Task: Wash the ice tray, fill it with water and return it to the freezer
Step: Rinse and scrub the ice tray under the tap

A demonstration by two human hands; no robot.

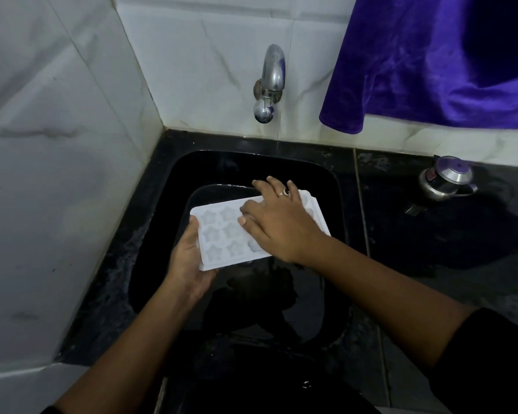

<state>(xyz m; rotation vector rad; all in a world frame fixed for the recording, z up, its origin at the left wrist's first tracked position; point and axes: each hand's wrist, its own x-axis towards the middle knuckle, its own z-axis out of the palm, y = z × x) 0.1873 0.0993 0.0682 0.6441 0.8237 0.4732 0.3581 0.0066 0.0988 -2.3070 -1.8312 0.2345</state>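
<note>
A white ice tray [222, 234] with star-shaped cells is held level over the black sink [168, 204]. My left hand [189, 258] grips its near left corner, thumb on the rim and fingers underneath. My right hand [275, 222] lies flat on top of the tray's right half, fingers spread over the cells and a ring on one finger. The right part of the tray is hidden under that hand. A chrome tap [269, 82] juts from the tiled wall above the sink; no water runs from it.
A purple cloth [431, 61] hangs at the upper right. A small steel pot with a lid [446, 180] stands on the black counter [431, 234] right of the sink. White tiled walls close in the left side and the back.
</note>
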